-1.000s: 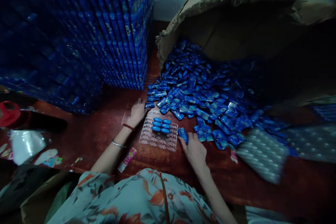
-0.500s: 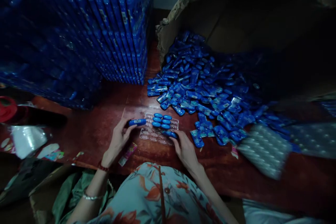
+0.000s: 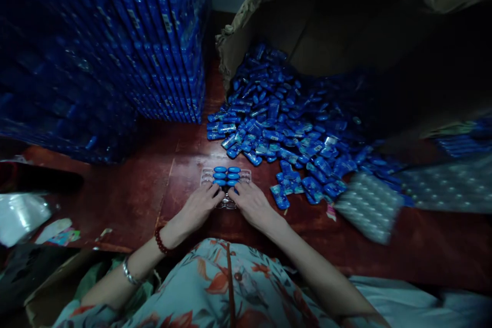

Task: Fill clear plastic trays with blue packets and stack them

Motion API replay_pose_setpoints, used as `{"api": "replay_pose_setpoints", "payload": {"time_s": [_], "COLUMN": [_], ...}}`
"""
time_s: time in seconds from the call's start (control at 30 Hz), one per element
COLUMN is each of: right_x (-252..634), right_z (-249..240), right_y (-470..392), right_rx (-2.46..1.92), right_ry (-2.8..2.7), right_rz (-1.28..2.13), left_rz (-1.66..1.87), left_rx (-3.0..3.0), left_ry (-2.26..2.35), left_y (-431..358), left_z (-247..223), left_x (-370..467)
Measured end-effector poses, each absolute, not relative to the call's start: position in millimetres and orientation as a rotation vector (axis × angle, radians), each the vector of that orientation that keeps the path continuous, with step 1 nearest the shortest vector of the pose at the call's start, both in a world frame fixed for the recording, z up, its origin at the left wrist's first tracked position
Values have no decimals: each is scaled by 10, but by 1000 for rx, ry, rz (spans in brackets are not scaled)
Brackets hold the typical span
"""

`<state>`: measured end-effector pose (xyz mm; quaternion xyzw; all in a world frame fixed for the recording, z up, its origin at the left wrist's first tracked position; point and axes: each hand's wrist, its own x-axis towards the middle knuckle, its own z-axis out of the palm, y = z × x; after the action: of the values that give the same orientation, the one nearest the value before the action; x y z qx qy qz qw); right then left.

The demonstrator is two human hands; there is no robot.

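Observation:
A clear plastic tray [image 3: 206,176] with moulded hollows lies on the reddish table in front of me. Blue oval packs [image 3: 220,176] stand in two columns in its middle. My left hand [image 3: 202,202] is over the tray's near left part, fingertips just below the left column. My right hand [image 3: 251,202] mirrors it below the right column, its fingertips close to those of my left. The fingers of both hands are bent and bunched over the tray, and whatever lies under them is hidden.
A big heap of blue packs [image 3: 284,123] spills from a cardboard box [image 3: 230,36]. Tall stacks of blue packs [image 3: 172,61] rise at the left. Clear trays [image 3: 371,207] lie at the right. A dark cylinder [image 3: 38,177] and plastic bag [image 3: 23,218] are at the left.
Both hands have moved inward onto the tray and close together. The blue packs that they held apart before no longer show in them. The view has shifted slightly to the right.

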<state>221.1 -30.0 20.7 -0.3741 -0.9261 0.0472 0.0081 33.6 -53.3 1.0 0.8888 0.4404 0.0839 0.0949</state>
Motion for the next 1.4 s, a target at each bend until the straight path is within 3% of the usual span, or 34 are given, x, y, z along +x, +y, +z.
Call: {"api": "replay_pose_setpoints", "payload": {"time_s": [0.2, 0.47, 0.6, 0.73, 0.83, 1.03, 1.2, 1.4], "right_x": [2130, 2344, 2785, 3155, 3278, 3622, 4002, 3922], "right_z": [230, -159, -326, -406, -451, -407, -151, -82], "right_y": [-265, -534, -711, -797, -890, -1242, -1430, -1123], "right_rx": [-1190, -1333, -1686, -2059, -2071, -2262, -2146, -1973], "right_ry": [-2872, -2474, -2056, -1943, -1918, -1808, -1739, -1071], "right_rz": [239, 253, 77, -5, 201, 741, 1114, 1177], "left_rz": [198, 737, 929, 1122, 947, 234, 88, 71], "left_rx": [2784, 2706, 2559, 2576, 2560, 2608, 2441, 2342], "left_ry": [1214, 1543, 1729, 1219, 954, 1026, 1119, 1108], "left_y": [-450, -601, -761, -697, -481, -2, 99, -84], "left_z": [-59, -412, -447, -344, -245, -172, -240, -315], "left_x": [346, 185, 282, 618, 1083, 2050, 2220, 1985]}}
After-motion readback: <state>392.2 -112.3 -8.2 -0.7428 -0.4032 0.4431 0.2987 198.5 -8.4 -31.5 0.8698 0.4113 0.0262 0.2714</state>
